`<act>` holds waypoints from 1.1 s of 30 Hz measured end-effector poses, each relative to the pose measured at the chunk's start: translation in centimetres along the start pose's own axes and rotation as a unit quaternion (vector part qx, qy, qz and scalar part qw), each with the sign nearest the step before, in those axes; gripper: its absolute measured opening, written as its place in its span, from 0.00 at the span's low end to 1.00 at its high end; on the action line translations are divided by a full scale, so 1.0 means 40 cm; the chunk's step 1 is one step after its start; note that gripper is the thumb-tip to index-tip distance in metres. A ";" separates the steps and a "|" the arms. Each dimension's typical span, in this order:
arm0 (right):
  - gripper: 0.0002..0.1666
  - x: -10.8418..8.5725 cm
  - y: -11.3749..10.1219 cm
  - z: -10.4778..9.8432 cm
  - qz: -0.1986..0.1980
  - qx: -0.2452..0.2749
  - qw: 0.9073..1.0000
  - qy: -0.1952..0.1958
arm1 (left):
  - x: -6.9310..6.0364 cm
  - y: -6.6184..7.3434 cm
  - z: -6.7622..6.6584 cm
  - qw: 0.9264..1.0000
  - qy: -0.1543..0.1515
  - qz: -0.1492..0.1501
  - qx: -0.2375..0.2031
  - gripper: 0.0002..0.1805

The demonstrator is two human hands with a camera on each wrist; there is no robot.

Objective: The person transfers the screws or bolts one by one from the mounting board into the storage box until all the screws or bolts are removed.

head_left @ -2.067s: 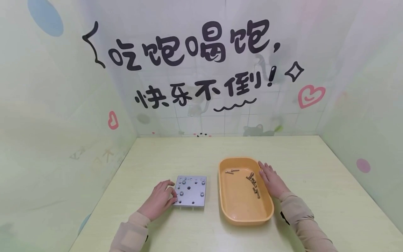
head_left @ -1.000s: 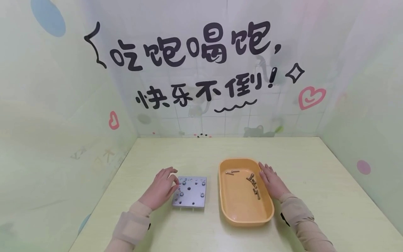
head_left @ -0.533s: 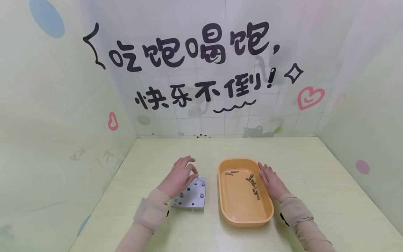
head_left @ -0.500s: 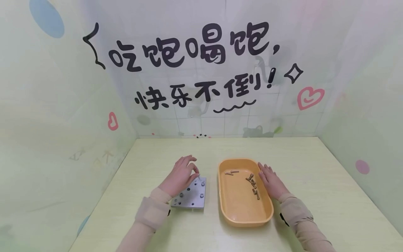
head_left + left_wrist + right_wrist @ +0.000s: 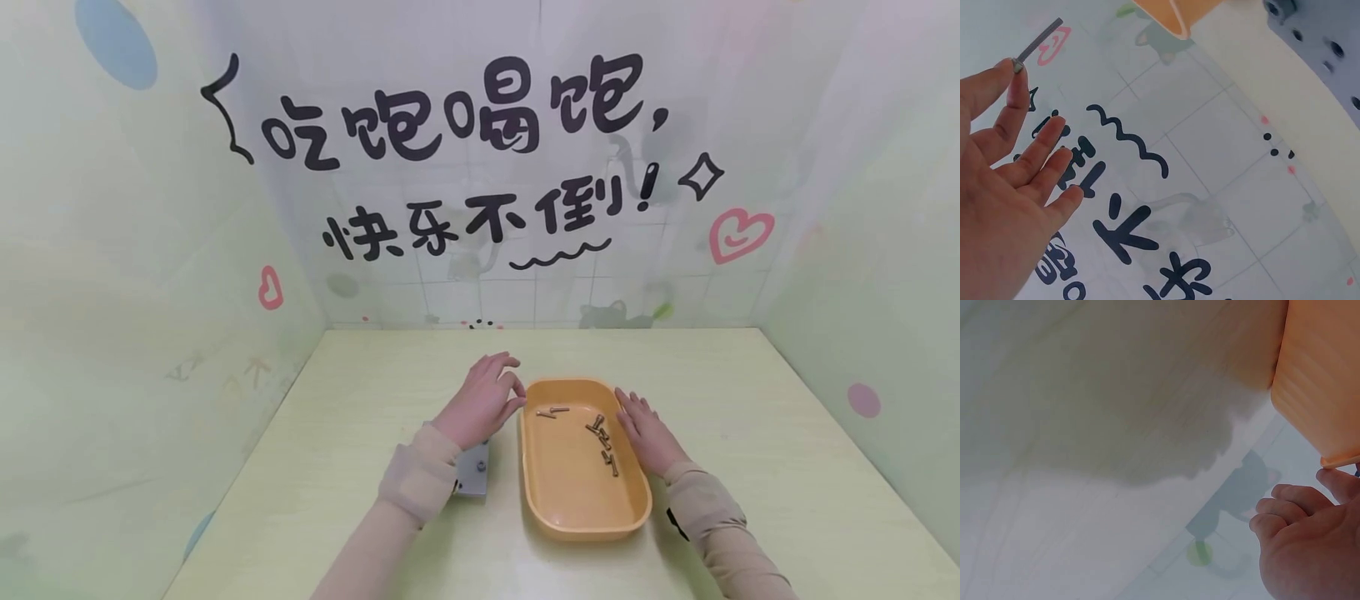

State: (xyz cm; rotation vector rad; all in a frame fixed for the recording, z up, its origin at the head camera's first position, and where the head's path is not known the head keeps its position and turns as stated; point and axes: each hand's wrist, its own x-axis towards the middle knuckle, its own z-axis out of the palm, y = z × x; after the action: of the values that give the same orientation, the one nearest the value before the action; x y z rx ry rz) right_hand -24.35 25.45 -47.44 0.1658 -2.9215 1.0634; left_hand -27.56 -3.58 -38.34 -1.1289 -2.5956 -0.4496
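Note:
My left hand [image 5: 483, 404] is at the upper left corner of the orange tray [image 5: 570, 504]. In the left wrist view its thumb and index finger pinch a small socket-head screw [image 5: 1040, 43] by the head, with the shank pointing away. The other fingers are spread. Partly covered by the left forearm, a silver metal plate [image 5: 472, 477] with holes lies left of the tray. My right hand [image 5: 651, 437] rests against the tray's right side, a fingertip at the rim in the right wrist view. Several screws [image 5: 602, 432] lie inside the tray.
The pale wooden table [image 5: 405, 358] is enclosed by printed curtain walls at the back and both sides. Two more screws [image 5: 553, 411] lie near the tray's far left corner. A bolt head [image 5: 482, 466] shows on the plate.
My left hand has moved from the plate's left edge, across the plate, rightward to the tray's corner, with the screw between its fingers. The right hand and tray have stayed in place.

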 end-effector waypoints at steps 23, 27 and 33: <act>0.31 0.001 0.005 0.003 0.002 0.003 1.000 0.000 | 0.098 0.067 0.066 0.999 -0.036 -0.004 -0.002 0.09; 0.30 0.002 0.006 0.004 0.000 0.001 1.000 0.003 | 0.104 0.075 0.075 0.999 -0.046 -0.009 0.003 0.09; 0.30 0.004 0.007 0.004 0.002 -0.003 1.000 0.002 | 0.117 0.091 0.109 0.998 -0.067 -0.011 0.018 0.09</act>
State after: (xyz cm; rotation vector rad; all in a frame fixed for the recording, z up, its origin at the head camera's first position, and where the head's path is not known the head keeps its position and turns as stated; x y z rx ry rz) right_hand -24.56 25.56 -47.72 0.1561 -2.9224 1.0542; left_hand -28.49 3.54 -39.96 -1.1576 -2.7211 -0.3396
